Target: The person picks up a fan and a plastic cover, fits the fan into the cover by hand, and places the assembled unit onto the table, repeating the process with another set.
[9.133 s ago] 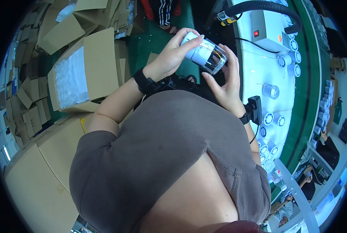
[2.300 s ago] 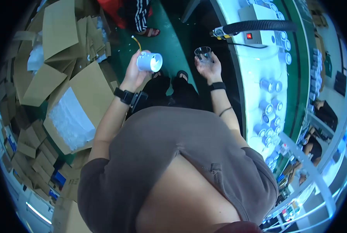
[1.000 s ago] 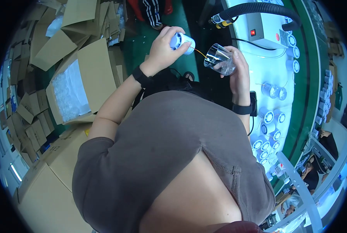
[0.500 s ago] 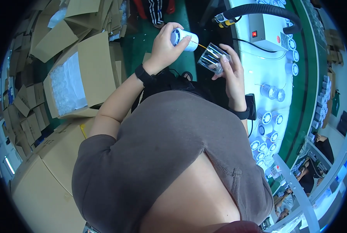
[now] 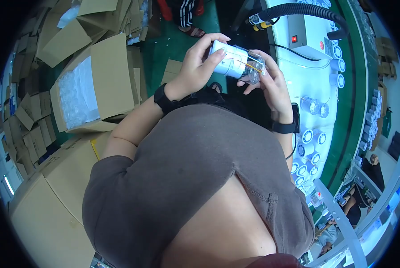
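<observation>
Head view: the white cylinder (image 5: 229,61) is gripped by the left hand (image 5: 200,67), its long axis angled rightward into the clear cup (image 5: 255,73) pinched by the right hand (image 5: 276,85).

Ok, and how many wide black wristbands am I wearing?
2: one wide black wristband behind your left hand, which holds the white cylinder; another behind your right hand, at the clear cup. Their undersides are hidden; no others show.

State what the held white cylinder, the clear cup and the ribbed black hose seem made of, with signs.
White cylinder: probably plastic; even, softly glossy surface.
Clear cup: plastic or glass, glossy; see-through with bright reflections.
Black hose: likely plastic, low sheen, judging by its ridged bend.
</observation>
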Motion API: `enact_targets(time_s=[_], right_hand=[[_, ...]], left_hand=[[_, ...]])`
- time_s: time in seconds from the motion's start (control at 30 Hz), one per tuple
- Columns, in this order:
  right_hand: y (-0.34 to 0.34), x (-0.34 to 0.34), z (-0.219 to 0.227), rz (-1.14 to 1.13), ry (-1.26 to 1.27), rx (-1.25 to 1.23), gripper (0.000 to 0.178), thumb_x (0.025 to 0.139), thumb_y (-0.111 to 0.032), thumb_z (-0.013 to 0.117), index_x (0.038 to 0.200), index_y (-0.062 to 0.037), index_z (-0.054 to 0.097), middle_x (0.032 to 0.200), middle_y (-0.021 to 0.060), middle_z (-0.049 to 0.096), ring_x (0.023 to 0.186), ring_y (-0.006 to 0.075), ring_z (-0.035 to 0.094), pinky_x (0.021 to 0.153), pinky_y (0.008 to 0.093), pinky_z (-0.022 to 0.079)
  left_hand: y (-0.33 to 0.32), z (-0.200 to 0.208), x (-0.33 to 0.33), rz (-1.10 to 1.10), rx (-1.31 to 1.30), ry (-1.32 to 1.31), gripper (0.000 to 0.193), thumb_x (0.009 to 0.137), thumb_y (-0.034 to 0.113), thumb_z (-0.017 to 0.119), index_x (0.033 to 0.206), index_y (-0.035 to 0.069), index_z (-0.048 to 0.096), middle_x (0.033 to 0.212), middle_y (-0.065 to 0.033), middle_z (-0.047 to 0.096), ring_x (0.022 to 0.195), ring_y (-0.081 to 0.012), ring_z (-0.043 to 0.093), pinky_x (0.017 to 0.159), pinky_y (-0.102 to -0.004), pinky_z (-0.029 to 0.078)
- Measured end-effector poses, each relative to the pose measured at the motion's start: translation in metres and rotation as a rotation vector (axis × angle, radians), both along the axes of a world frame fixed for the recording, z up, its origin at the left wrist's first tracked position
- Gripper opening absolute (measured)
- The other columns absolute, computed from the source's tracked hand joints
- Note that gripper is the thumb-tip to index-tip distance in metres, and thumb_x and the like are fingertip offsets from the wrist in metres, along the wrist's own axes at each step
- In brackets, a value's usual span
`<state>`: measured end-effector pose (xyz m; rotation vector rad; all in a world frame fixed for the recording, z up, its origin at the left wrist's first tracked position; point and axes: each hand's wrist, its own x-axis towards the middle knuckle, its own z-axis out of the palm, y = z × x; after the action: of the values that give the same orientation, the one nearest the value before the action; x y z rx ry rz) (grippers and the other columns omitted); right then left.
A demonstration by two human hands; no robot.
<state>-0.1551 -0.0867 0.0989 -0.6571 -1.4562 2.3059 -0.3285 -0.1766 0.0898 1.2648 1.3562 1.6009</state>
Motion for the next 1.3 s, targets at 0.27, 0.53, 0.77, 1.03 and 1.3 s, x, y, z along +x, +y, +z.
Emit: enact_targets(time_s=[0.27,0.53,0.77,1.03,1.3], right_hand=[[-0.026,-0.008,0.007,-0.137,0.053,0.106,0.052,0.08,-0.03,0.053,0.119,-0.0025,0.035,0.101,0.0157,0.052,0.085,0.0195,0.056,0.056,0.0243,0.051],[-0.035,-0.012,0.016,-0.202,0.039,0.277,0.053,0.078,-0.032,0.055,0.12,-0.0043,0.036,0.101,0.0164,0.051,0.086,0.0208,0.055,0.059,0.0266,0.051],[-0.035,-0.012,0.019,-0.183,0.004,0.142,0.054,0.079,-0.033,0.054,0.12,-0.0038,0.036,0.102,0.0169,0.051,0.089,0.0223,0.055,0.059,0.0276,0.052],[-0.033,-0.008,0.016,-0.16,0.012,0.038,0.055,0.078,-0.035,0.055,0.12,-0.0033,0.036,0.102,0.0172,0.05,0.091,0.0231,0.054,0.061,0.0286,0.052],[-0.033,-0.009,0.019,-0.197,0.015,0.096,0.058,0.077,-0.035,0.057,0.12,-0.0031,0.035,0.103,0.0171,0.049,0.092,0.0227,0.053,0.062,0.0291,0.052]], left_hand=[[-0.002,0.009,0.009,0.034,0.126,0.105,0.03,0.088,0.021,0.034,0.102,-0.001,0.048,0.094,-0.0137,0.055,0.086,-0.0194,0.054,0.074,-0.0267,0.043],[-0.006,0.014,0.004,-0.025,0.105,0.199,0.045,0.09,0.033,0.021,0.109,-0.001,0.042,0.104,-0.0159,0.052,0.096,-0.0223,0.052,0.083,-0.029,0.041],[-0.007,0.013,0.005,-0.005,0.125,0.259,0.044,0.09,0.032,0.021,0.108,-0.002,0.043,0.105,-0.0167,0.052,0.096,-0.0224,0.053,0.083,-0.0289,0.041],[-0.005,0.013,0.009,0.013,0.14,0.274,0.043,0.089,0.03,0.022,0.107,-0.001,0.045,0.107,-0.0166,0.052,0.096,-0.0232,0.053,0.082,-0.0291,0.042],[-0.001,0.015,0.01,-0.001,0.104,0.236,0.042,0.089,0.029,0.023,0.106,0.0,0.047,0.107,-0.0163,0.052,0.097,-0.023,0.053,0.082,-0.0293,0.042]])
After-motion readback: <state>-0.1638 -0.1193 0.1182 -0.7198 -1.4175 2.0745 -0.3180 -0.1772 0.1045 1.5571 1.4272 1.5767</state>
